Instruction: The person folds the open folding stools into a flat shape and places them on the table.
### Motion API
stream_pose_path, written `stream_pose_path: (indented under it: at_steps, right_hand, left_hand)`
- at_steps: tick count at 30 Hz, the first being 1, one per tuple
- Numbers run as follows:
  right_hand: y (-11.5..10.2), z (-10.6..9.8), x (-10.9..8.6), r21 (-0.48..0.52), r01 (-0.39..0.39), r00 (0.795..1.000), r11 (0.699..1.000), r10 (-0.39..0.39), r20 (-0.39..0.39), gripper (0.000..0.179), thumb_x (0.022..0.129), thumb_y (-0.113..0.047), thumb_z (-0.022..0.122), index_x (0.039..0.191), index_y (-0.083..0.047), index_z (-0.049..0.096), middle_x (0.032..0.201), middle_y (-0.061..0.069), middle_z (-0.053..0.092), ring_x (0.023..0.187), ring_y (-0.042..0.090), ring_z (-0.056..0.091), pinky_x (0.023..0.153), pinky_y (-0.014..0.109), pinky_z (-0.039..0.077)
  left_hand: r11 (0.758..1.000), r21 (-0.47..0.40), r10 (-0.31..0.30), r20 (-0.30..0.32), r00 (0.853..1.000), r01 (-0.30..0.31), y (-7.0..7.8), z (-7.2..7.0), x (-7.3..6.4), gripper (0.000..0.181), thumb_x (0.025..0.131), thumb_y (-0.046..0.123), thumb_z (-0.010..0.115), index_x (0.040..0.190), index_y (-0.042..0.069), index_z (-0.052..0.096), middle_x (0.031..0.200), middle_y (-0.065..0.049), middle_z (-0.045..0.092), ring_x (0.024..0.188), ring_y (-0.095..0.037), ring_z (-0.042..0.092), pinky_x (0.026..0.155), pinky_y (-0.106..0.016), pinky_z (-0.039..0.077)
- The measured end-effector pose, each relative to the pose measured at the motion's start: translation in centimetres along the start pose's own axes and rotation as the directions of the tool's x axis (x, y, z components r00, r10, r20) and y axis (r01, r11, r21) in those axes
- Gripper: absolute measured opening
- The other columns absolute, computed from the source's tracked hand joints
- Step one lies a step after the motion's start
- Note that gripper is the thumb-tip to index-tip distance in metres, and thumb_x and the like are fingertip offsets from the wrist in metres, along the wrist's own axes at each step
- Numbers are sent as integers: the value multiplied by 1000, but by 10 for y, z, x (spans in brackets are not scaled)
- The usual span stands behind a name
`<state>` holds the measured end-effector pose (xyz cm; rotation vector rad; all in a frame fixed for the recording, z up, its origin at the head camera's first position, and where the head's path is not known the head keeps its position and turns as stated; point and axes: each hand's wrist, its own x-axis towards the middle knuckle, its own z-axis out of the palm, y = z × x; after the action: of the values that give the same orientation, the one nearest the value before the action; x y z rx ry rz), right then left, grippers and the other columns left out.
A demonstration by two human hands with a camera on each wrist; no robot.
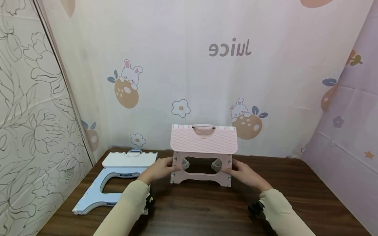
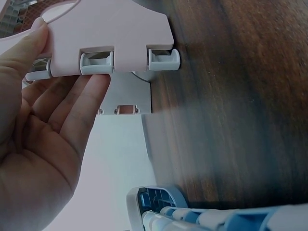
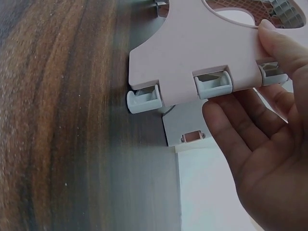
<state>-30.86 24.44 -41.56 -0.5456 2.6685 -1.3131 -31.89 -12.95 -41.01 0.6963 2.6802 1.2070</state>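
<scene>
A pink folding stool [image 1: 203, 140] stands upright on its legs near the back of the table, its seat panel facing me and a carry handle [image 1: 203, 126] at the top. At its left side, my left hand [image 1: 158, 169] grips the leg panel, thumb on the front and fingers behind the hinged edge [image 2: 96, 62]. My right hand [image 1: 246, 174] holds the opposite side the same way, its thumb near the oval opening, as the right wrist view shows by the hinges [image 3: 214, 85]. Inside the opening are grey brackets [image 1: 216, 165].
Left of my left hand, a folded blue and white stool [image 1: 130, 160] lies flat on the dark wooden table [image 1: 189, 209]; my left forearm passes over part of it. A printed curtain [image 1: 177, 72] hangs behind, and patterned cloths flank both sides.
</scene>
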Motion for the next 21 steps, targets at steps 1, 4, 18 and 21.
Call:
stream_pose_path:
  at_steps: [1,4,18,21]
  right_hand:
    - [0,0,0,0,0,1000,1000,0,0,69,98,-45,63,150,-5,41,130,13,60,111,25,62,90,47,52]
    - [0,0,0,1,3,1000,1000,-3,-1,69,98,-45,63,150,-5,41,130,13,60,111,25,61,90,47,52]
    - [0,0,1,7,17,1000,1000,-17,15,70,99,-44,62,152,-5,37,135,16,57,114,27,60,91,48,52]
    - [1,-1,1,14,17,1000,1000,-17,21,71,99,-44,63,152,-5,37,136,16,56,114,27,60,91,48,52]
  left_hand:
    - [1000,1,0,2,1000,0,0,0,0,49,98,45,63,137,16,60,126,-6,67,110,-23,65,93,-50,51]
    - [1000,2,0,6,1000,0,1,-1,1,48,98,45,63,136,16,61,126,-6,67,111,-23,65,93,-49,51]
    - [1000,5,4,23,1000,-4,1,0,1,48,99,44,63,137,15,60,127,-6,66,111,-23,65,94,-50,50]
    - [1000,5,5,24,1000,-5,-1,-1,2,49,99,44,62,138,15,60,127,-6,66,112,-23,64,95,-50,50]
